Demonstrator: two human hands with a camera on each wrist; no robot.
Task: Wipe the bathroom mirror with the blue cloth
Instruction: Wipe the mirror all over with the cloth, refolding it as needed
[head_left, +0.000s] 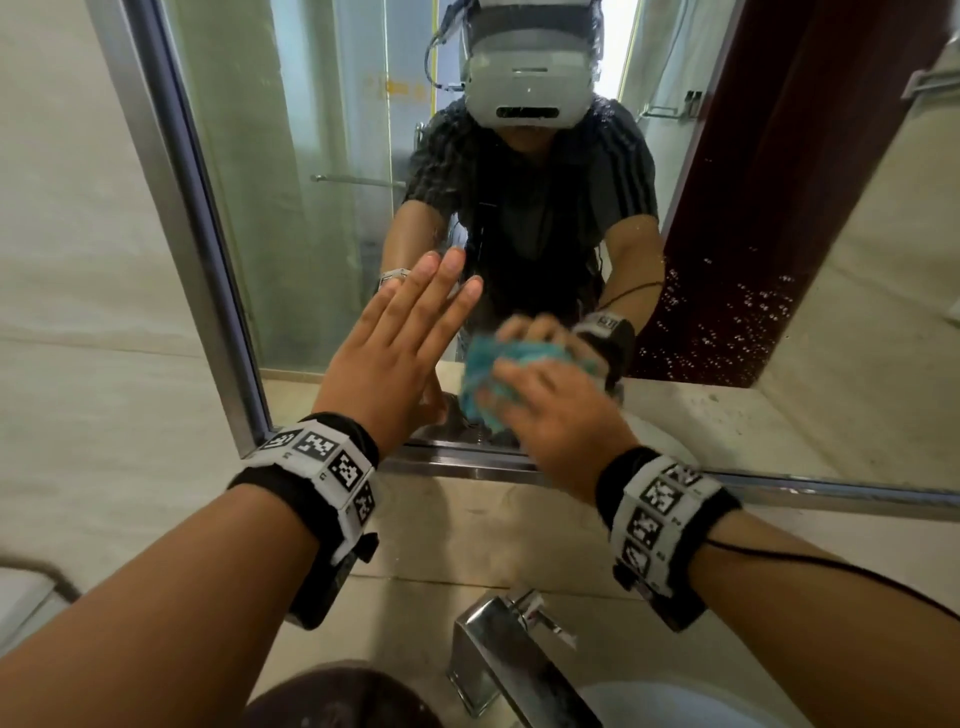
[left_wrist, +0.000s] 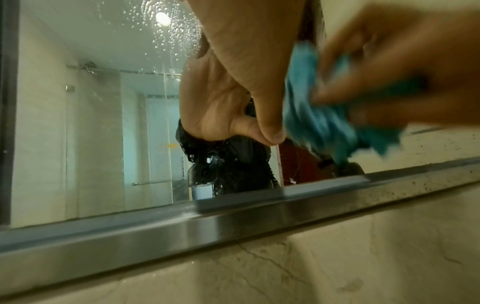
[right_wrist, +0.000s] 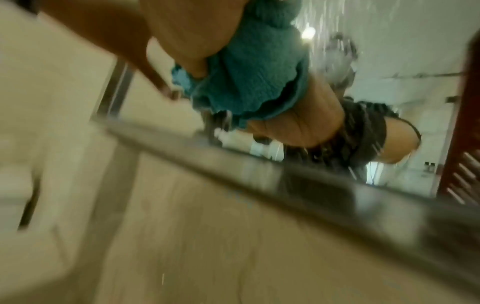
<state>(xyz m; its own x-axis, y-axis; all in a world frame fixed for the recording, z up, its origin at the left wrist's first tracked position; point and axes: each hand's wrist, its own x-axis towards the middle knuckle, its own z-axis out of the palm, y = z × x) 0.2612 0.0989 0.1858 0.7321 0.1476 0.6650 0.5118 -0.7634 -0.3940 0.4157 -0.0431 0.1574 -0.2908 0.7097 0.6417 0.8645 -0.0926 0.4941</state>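
Observation:
The bathroom mirror (head_left: 311, 234) fills the wall ahead in a steel frame (head_left: 467, 462). My left hand (head_left: 410, 322) lies flat on the glass with straight fingers, left of the cloth. My right hand (head_left: 550, 415) grips the bunched blue cloth (head_left: 485, 384) and presses it on the glass just above the lower frame edge. The left wrist view shows the left hand (left_wrist: 246, 51) meeting its reflection, with the cloth (left_wrist: 311, 115) and the blurred right hand (left_wrist: 402, 72) beside it. The right wrist view shows the cloth (right_wrist: 249, 72) bunched under my right hand (right_wrist: 187, 30).
Water drops (head_left: 753, 312) speckle the right part of the mirror, and more drops (left_wrist: 168, 30) sit above my left hand. A chrome faucet (head_left: 498, 644) and a white basin (head_left: 675, 706) lie below my arms. Beige stone wall surrounds the frame.

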